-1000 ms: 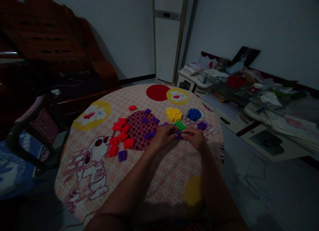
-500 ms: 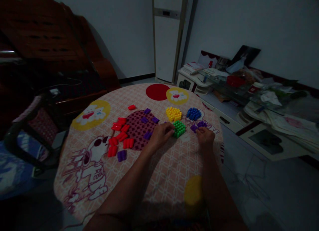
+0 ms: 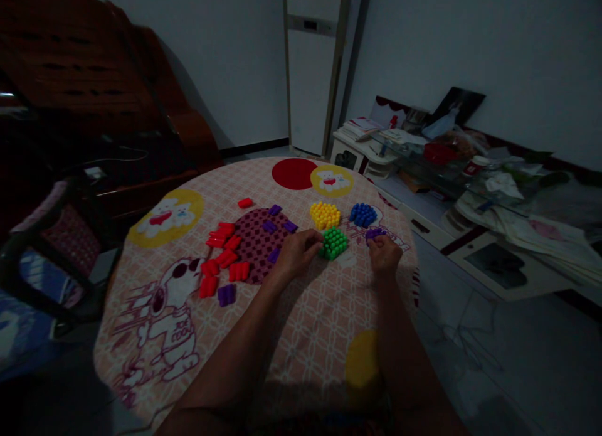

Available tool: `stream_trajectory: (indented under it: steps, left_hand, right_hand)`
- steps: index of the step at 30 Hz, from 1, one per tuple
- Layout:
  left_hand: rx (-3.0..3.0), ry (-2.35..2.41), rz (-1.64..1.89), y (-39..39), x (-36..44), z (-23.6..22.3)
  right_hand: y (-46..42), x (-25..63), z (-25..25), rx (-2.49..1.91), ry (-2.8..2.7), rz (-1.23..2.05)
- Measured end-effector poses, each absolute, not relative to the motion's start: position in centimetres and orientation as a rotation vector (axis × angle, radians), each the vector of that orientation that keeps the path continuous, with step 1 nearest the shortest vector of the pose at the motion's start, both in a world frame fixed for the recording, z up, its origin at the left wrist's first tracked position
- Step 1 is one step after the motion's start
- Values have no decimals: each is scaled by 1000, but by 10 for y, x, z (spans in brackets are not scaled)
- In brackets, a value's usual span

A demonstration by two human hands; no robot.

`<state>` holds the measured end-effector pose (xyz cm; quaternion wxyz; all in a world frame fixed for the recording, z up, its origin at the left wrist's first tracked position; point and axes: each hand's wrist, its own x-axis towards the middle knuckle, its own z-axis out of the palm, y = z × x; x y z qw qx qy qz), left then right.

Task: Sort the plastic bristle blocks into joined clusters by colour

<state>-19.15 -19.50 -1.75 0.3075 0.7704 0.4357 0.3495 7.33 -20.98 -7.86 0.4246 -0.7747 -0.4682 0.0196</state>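
My left hand (image 3: 296, 253) rests on the round table (image 3: 282, 335) with its fingers curled, their tips beside the green studded block cluster (image 3: 333, 242). My right hand (image 3: 384, 254) is closed on purple pieces at the purple cluster (image 3: 375, 233) just right of the green one. Yellow (image 3: 325, 214) and blue (image 3: 362, 214) clusters sit behind them. Loose red pieces (image 3: 224, 251) and purple pieces (image 3: 273, 226) lie scattered to the left on the cartoon tablecloth.
A dark wooden sofa (image 3: 94, 97) and a chair (image 3: 42, 248) stand at the left. A low white cabinet (image 3: 470, 235) piled with papers and clutter runs along the right wall. A white door (image 3: 313, 72) is behind the table.
My hands were together over a purple piece in front of the green cluster. They have parted: the right hand carried it right to the purple cluster, the left stayed by the green one.
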Motion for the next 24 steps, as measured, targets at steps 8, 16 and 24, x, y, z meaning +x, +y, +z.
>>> stream_trajectory:
  steps: [8,16,24]
  left_hand:
    - [1917,1329,1003,-180,-231,-13]
    - [1835,1856,1028,-166,-283,-16]
    - [2042,1713,699,-169,-256,-27]
  right_hand:
    - [-212,73,-79,-1886,-1130,-27]
    - [-218,62,-77,-1739,-1169,-144]
    - [-221,60,-82,-1660,-1206,-169]
